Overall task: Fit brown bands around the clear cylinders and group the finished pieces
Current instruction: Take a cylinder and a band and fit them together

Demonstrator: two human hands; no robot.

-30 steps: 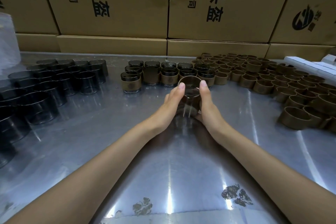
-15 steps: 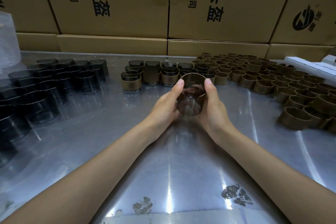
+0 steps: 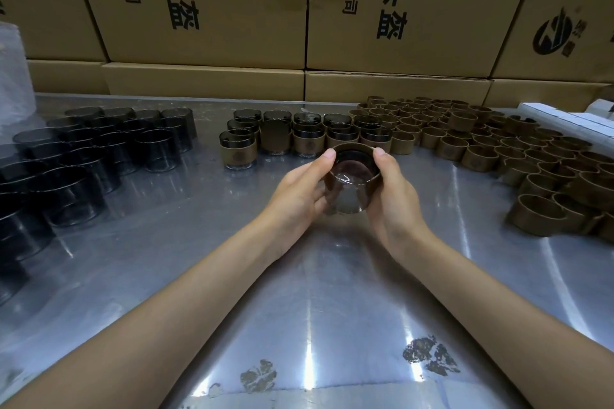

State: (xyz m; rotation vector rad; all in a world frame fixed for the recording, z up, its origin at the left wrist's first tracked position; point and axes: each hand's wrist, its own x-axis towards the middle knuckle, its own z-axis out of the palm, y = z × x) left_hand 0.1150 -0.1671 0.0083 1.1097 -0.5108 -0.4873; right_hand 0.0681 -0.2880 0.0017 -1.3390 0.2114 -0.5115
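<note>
Between my two hands sits a clear cylinder (image 3: 349,189) with a brown band (image 3: 352,149) round its far end, tilted with its base toward me, above the metal table (image 3: 199,259). My left hand (image 3: 299,189) grips its left side, forefinger on the band's rim. My right hand (image 3: 395,189) grips the right side, forefinger on the rim too. Behind them stand several finished banded cylinders (image 3: 299,139) in rows. Bare clear cylinders (image 3: 99,153) crowd the left. Loose brown bands (image 3: 491,143) fill the right.
Stacked cardboard boxes (image 3: 299,10) wall off the back of the table. White flat pieces (image 3: 571,119) lie at the far right edge. A pale plastic-wrapped bundle (image 3: 13,76) stands at the far left. Worn dark patches (image 3: 428,355) mark the table near me.
The band has slid further down onto the cylinder, and both hands have drawn the piece slightly nearer and tilted its base more toward me.
</note>
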